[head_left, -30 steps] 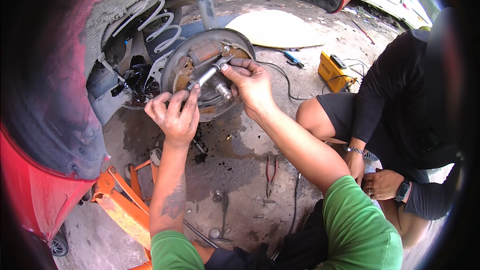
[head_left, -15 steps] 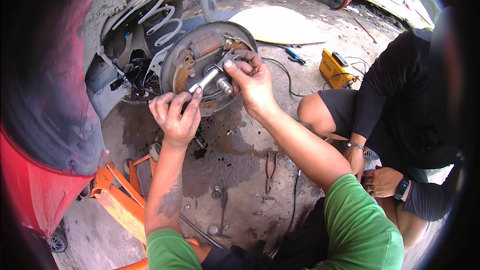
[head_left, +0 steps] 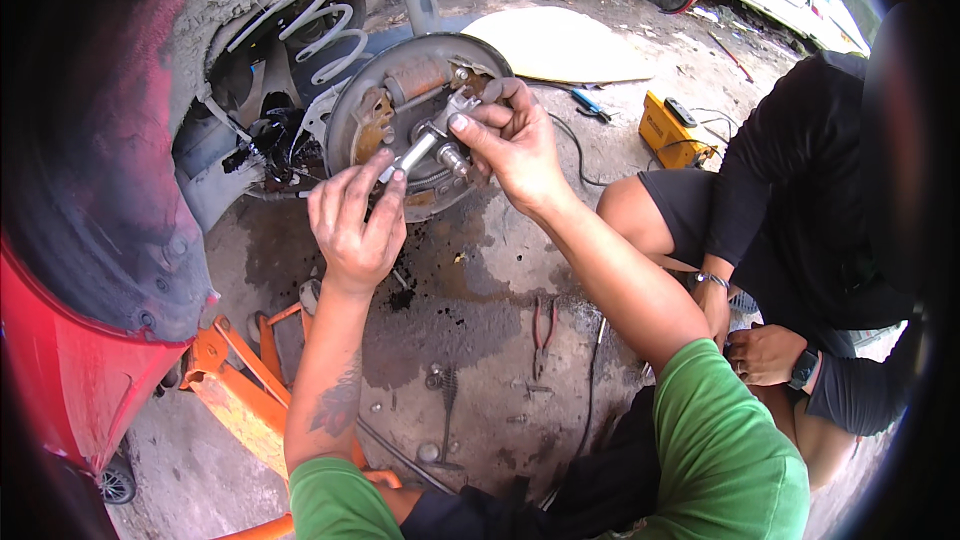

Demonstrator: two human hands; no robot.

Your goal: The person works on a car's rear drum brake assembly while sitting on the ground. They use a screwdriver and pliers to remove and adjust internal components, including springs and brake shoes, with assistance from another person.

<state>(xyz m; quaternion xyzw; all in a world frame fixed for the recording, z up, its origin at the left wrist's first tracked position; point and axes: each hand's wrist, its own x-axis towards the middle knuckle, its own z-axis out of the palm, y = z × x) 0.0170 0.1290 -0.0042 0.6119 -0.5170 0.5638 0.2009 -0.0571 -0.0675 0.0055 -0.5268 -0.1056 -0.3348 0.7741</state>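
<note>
My right hand (head_left: 520, 155) pinches a silver metal rod-shaped part with a forked end (head_left: 418, 152) between thumb and fingers. The fingertips of my left hand (head_left: 358, 230) close on its lower-left end. Both hands hold the part slantwise in front of a drum brake backing plate (head_left: 343, 120). On that plate are rusty brake shoes (head_left: 371, 123), a rusty cylinder-shaped piece (head_left: 418, 82) near the top and a coil spring low down. A threaded stub axle (head_left: 453, 160) sticks out just beside the held part. My right fingers partly cover the plate's right side.
A white suspension coil spring (head_left: 333, 40) and red car body (head_left: 60, 370) lie left. An orange floor jack (head_left: 235, 400) stands below. Pliers (head_left: 543, 338) lie on the ground. A yellow machine (head_left: 675, 130) and a crouching person in black (head_left: 800, 170) are at right.
Both hands and the held part have shifted slightly right. The right hand is a little higher and its fingers have moved, showing more of the part's forked end.
</note>
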